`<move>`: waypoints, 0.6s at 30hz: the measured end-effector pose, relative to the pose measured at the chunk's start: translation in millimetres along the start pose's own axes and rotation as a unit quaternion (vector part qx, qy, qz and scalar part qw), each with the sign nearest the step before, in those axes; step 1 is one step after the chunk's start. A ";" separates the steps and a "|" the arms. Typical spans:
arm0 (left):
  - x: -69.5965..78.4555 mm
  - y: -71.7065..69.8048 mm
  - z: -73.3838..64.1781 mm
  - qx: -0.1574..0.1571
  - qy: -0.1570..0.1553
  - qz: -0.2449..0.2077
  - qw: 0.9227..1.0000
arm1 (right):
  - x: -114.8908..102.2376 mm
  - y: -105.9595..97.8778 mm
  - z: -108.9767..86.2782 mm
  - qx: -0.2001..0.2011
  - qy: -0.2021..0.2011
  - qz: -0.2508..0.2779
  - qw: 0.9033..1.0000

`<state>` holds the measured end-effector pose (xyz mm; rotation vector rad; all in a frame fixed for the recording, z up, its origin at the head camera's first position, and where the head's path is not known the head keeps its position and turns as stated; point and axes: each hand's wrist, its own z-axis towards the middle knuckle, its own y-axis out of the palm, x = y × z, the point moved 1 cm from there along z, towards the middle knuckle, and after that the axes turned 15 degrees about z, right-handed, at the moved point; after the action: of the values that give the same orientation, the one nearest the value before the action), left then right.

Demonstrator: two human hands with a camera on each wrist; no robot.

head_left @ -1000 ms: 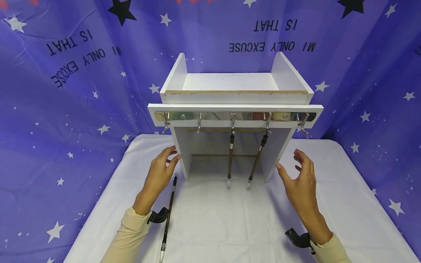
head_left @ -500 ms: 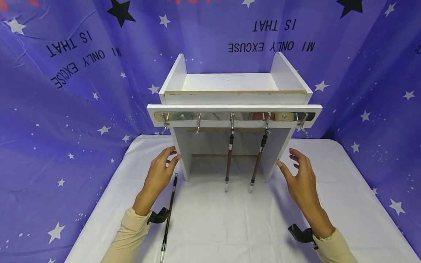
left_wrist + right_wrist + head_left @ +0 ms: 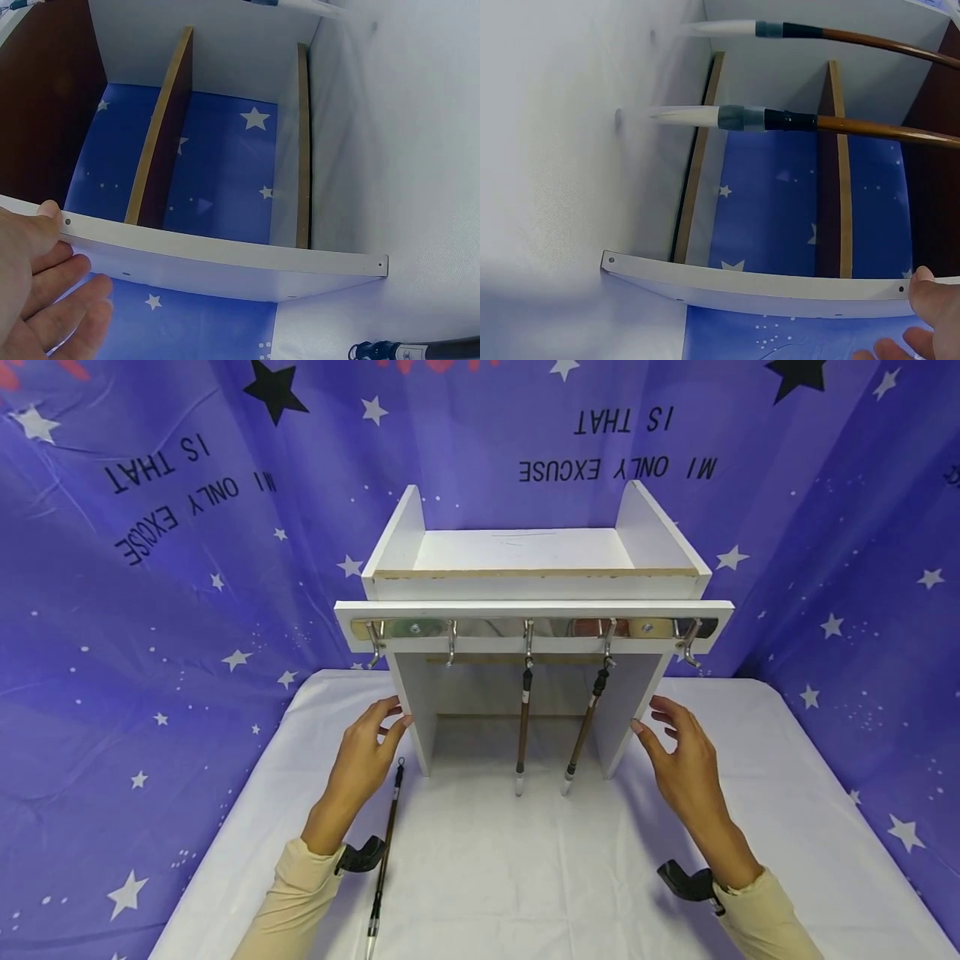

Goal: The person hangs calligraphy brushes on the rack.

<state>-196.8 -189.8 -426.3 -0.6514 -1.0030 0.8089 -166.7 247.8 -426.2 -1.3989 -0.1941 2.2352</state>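
Observation:
A white wooden shelf [image 3: 536, 587] with a row of metal hooks stands in front of me. Two calligraphy brushes [image 3: 523, 727] hang from its hooks, white bristles down; the right one [image 3: 885, 129] tilts. My left hand [image 3: 363, 752] is at the left side panel [image 3: 225, 251], thumb on the front edge, fingers loosely bent beside the outer face. On the other side my right hand [image 3: 686, 768] touches the right side panel [image 3: 780, 289] with the thumb, its fingers bent near the outer face. A third brush [image 3: 387, 843] lies on the table by my left forearm.
A white cloth [image 3: 525, 877] covers the table. Behind and at both sides hangs a blue curtain [image 3: 150, 635] with stars and lettering. The hook rail [image 3: 480, 628] juts out over the hanging brushes, and several hooks bear nothing.
My right hand has moved inward, its fingers now close against the right side panel. The left hand has stayed at its panel. The hanging brushes have swung slightly.

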 end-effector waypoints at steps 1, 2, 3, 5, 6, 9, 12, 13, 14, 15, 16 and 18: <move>0.1 -0.3 -0.1 0.001 0.001 0.000 1.000 | 0.5 0.2 0.3 -0.003 0.000 -0.001 1.000; 0.0 -0.2 -0.1 0.000 0.002 0.000 1.000 | 1.0 0.3 0.5 -0.005 0.001 -0.001 1.000; -0.1 -0.2 -0.3 0.000 0.002 -0.001 1.000 | 1.5 0.6 0.6 -0.007 0.003 0.000 1.000; -0.5 0.4 -0.4 -0.002 0.003 -0.001 1.000 | 2.6 1.0 0.9 -0.011 0.005 0.004 1.000; -0.6 0.3 -0.4 -0.002 0.002 -0.002 1.000 | 3.0 1.3 1.0 -0.012 0.006 0.007 1.000; -0.3 0.2 -0.2 -0.003 0.001 0.000 1.000 | 3.6 1.7 1.6 -0.017 0.004 0.014 1.000; 0.0 -0.4 0.1 -0.002 0.002 0.001 1.000 | 3.8 1.4 2.2 -0.024 -0.002 0.021 0.999; 0.2 -0.6 0.1 -0.002 0.002 0.002 1.000 | 3.8 1.3 2.6 -0.027 -0.004 0.026 0.999; 0.5 -1.1 0.3 -0.003 0.001 0.001 1.000 | 3.9 1.0 3.2 -0.030 -0.005 0.031 0.999; 0.5 -1.2 0.4 -0.003 0.002 0.001 1.000 | 4.0 0.7 3.7 -0.033 -0.006 0.034 0.999; 0.3 -1.1 0.1 -0.003 0.003 0.001 1.000 | 4.2 0.4 4.3 -0.035 -0.006 0.039 0.999; 0.2 -1.1 0.2 -0.003 0.003 0.000 1.000 | 4.0 -0.3 5.6 -0.038 -0.006 0.044 0.998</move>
<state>-196.7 -190.2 -425.2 -0.6592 -0.9999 0.8030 -173.0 250.7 -426.7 -1.4595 -0.2268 2.3317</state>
